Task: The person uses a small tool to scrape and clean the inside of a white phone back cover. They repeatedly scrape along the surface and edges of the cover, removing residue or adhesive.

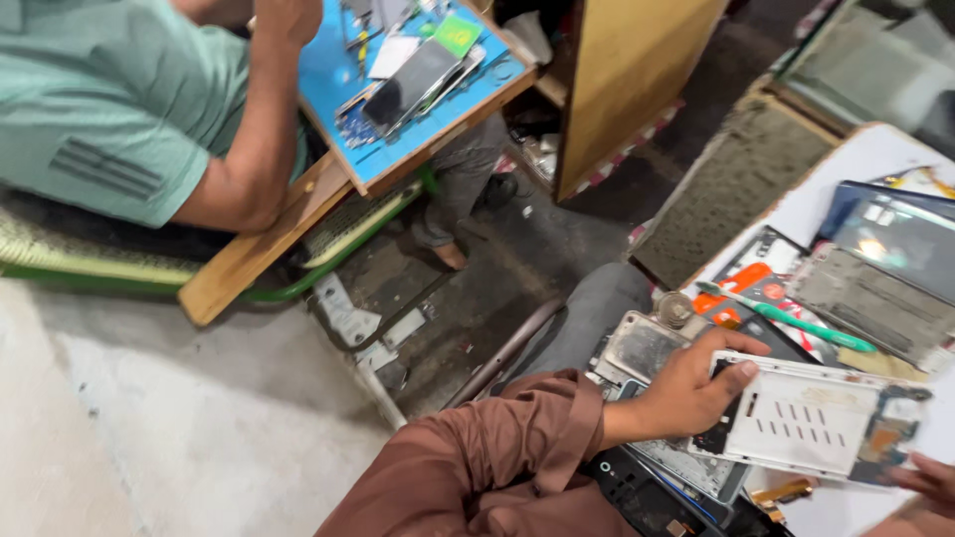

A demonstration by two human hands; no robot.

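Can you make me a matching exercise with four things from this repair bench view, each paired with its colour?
Things:
1. toothbrush
2. work mat on the other person's board
3. phone frame in the left hand
4. sleeve on that arm

Colours:
A. brown
B. white
C. green
D. blue

Pairs: 1-C, 2-D, 3-B, 4-A
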